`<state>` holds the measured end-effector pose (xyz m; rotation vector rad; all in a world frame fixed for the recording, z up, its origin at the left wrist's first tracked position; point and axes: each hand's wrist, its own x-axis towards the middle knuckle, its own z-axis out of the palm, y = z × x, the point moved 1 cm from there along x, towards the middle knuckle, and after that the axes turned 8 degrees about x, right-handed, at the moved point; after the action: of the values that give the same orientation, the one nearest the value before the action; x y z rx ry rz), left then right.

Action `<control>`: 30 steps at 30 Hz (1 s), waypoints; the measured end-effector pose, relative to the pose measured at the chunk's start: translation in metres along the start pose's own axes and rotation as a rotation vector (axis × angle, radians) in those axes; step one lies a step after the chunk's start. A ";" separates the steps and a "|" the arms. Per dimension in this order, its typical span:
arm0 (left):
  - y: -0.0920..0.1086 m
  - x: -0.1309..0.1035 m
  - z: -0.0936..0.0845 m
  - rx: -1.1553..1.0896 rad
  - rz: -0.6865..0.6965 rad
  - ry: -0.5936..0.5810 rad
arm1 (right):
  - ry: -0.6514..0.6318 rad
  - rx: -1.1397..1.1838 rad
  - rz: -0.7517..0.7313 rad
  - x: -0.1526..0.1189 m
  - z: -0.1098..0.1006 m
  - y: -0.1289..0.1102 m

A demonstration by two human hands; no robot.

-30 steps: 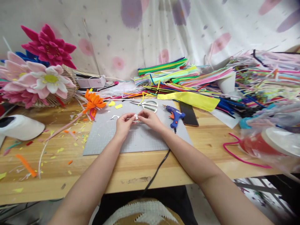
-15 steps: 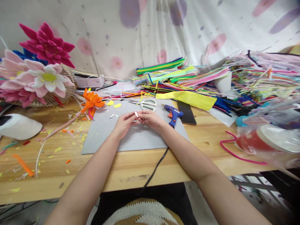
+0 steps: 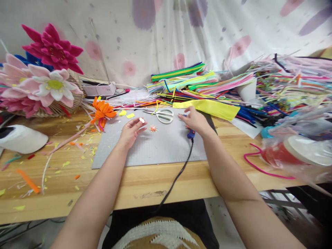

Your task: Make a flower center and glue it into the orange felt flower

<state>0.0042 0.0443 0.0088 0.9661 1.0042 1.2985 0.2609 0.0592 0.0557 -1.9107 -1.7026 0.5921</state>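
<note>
As fabric [image 3: 116, 34] hangs behind, matting [image 3: 166, 148] underlies both hands [image 3: 130, 133] [image 3: 196, 121].

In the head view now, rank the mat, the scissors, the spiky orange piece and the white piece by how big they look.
Largest to smallest:
1. Mat
2. Scissors
3. Spiky orange piece
4. White piece, held in the left hand

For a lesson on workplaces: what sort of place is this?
Probably a craft workspace: a glue gun by the right hand, piles of colourful pipe cleaners and fuzzy artificial flowers suggest it.
</note>
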 end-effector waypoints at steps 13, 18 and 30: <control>-0.002 0.000 0.001 0.028 0.026 0.043 | 0.009 -0.481 0.187 -0.021 0.003 0.026; -0.004 0.001 0.002 0.018 0.021 0.034 | 0.029 -0.405 0.161 -0.022 -0.003 0.032; -0.005 -0.003 0.008 -0.009 -0.082 -0.012 | 0.311 0.845 0.067 -0.009 0.010 0.032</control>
<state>0.0132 0.0411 0.0068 0.9156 1.0174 1.2270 0.2783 0.0481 0.0271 -1.3473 -0.9587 0.8206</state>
